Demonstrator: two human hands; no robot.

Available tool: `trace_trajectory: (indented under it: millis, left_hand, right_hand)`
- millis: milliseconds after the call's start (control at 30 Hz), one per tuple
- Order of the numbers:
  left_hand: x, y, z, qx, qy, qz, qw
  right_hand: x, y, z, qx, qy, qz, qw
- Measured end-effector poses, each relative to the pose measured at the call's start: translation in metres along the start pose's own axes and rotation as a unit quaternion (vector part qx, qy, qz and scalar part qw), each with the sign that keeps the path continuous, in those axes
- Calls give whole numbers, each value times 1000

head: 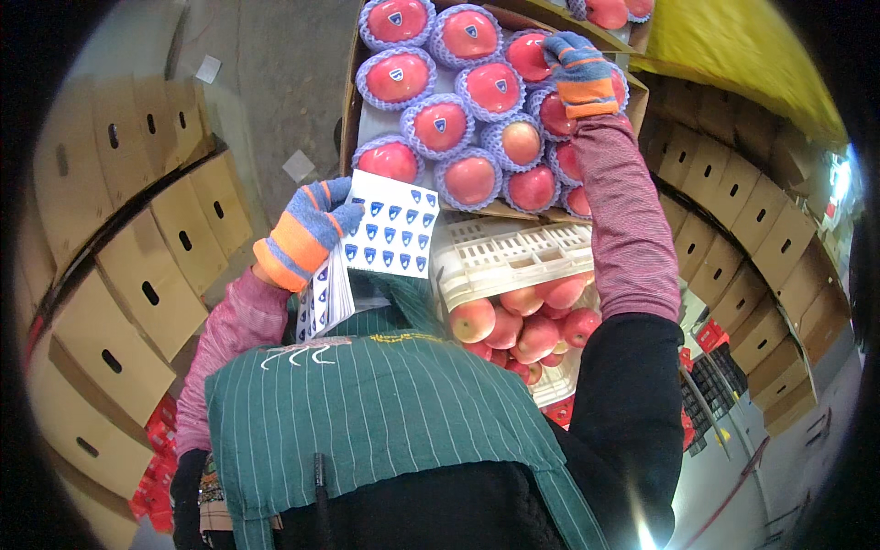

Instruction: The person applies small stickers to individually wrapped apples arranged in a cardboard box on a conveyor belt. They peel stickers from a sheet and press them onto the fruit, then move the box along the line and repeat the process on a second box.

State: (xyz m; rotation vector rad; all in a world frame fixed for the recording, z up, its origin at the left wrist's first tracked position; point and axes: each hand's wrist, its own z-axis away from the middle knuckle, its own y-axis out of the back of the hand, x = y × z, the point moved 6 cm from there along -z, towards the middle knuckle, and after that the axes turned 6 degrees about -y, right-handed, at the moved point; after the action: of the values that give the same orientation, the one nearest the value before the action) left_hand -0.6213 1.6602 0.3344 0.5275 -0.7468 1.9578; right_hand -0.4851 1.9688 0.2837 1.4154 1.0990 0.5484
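Note:
My left hand [302, 230], in a blue and orange knit glove, grips a sheet of blue shield-shaped stickers [390, 230]; more folded sticker sheets [323, 302] hang below it. My right hand [583, 74], gloved alike, has its fingertips on a red apple [528, 58] at the upper right of a cardboard box [349, 103]; whether a sticker is between the fingers is hidden. The box holds several apples in purple foam nets. Those at its left and middle, such as one apple [440, 127], bear a shield sticker. Nearer apples, such as another apple [469, 180], show none.
A white plastic crate [515, 258] with loose apples [536, 337] stands between the box and my body. Stacked cardboard boxes [148, 289] line the left, and more stacked boxes [749, 206] the right. A yellow cover [742, 62] lies at the upper right. Paper scraps [298, 166] lie on the floor.

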Motion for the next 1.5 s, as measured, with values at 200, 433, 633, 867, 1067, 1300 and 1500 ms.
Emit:
trace_trajectory:
  millis: [200,433,633,867,1067,1300,1500]
  left_hand:
    - [-2,3,-1,-7,-4,15,1000]
    - [-1,8,3,13,-22,31,999]
    - [12,15,16,34,-87,-11,996]
    - [22,22,33,16,-117,-78,990]
    - [29,6,25,-10,-109,-140,984]
    - [28,-43,46,-138,-121,-103,978]
    - [12,-65,42,-168,-62,-138,974]
  right_hand:
    - [-1,-15,5,-55,47,26,997]
    - [-1,-12,12,-101,43,71,991]
    - [-41,26,62,-36,-110,-56,992]
    - [-115,18,199,-418,-265,-59,867]
    - [-100,-5,230,-400,-347,-57,846]
    - [-118,33,253,-177,-457,-114,864]
    - [-221,72,213,95,-409,-705,571]
